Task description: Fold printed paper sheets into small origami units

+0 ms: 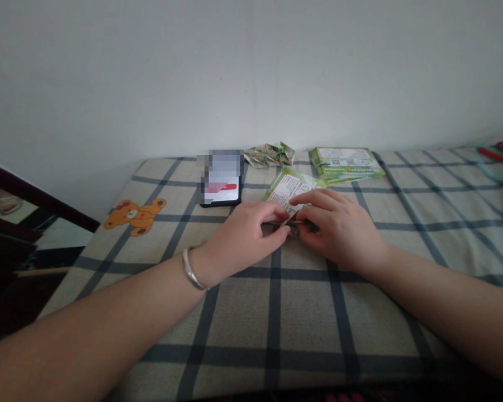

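My left hand (251, 226), with a silver bangle (191, 269) at its wrist, pinches a small crinkled packet (294, 223) between thumb and fingers. From the other side my right hand (339, 226) has its fingers curled onto the same packet, and most of it is hidden. Just behind both hands lies a green and white printed carton (285, 188), partly covered by the right fingers. Several crumpled green sachets (269, 154) rest farther back, near the wall.
A phone (222, 181) with a lit screen lies left of the sachets. Another green carton (347, 162) is at the back right. A checked cloth (235, 312) with a bear picture (136, 216) covers the table. Red and teal cords (501, 156) sit at the far right.
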A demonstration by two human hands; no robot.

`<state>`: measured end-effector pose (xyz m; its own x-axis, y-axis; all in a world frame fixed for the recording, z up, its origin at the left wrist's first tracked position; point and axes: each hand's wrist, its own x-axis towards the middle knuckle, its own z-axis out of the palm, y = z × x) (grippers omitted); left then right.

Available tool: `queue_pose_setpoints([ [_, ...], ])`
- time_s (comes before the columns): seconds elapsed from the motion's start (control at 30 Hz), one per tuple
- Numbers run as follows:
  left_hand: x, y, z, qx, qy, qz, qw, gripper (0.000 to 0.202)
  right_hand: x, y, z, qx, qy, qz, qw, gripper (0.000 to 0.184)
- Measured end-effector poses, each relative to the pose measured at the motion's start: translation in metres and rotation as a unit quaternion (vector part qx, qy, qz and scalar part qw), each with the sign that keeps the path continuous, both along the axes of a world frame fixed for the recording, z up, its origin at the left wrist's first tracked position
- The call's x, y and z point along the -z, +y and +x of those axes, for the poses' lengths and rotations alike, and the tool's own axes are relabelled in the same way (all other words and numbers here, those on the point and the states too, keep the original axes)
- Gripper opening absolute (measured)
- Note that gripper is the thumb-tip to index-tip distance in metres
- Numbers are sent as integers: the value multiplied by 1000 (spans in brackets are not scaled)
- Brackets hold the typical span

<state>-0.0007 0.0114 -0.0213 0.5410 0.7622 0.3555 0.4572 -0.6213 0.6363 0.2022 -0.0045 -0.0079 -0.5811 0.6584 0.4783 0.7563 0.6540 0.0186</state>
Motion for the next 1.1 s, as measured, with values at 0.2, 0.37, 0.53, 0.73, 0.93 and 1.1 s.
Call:
queue_pose_setpoints([
  [0.2,-5,1,0,-13,54,114,992,9,2,4,0,-5,8,-27,1000,10],
  [0.37,-4,2,0,-22,54,99,993,7,2,4,2,-3,-1,-30,1000,12],
  [0.53,-2,2,-1,-16,48,93,994,6,2,3,0,3,9,-69,998,14],
  [0.73,-3,2,-1,-15,58,91,994,8,2,5,-3,4,37,-97,995,12],
  [0.93,-3,2,-1,-20,55,81,995,8,7,9,-1,-22,75,-120,990,12],
  [1.1,-3,3,0,-26,51,75,996,6,12,11,-3,-55,107,-129,984,15],
])
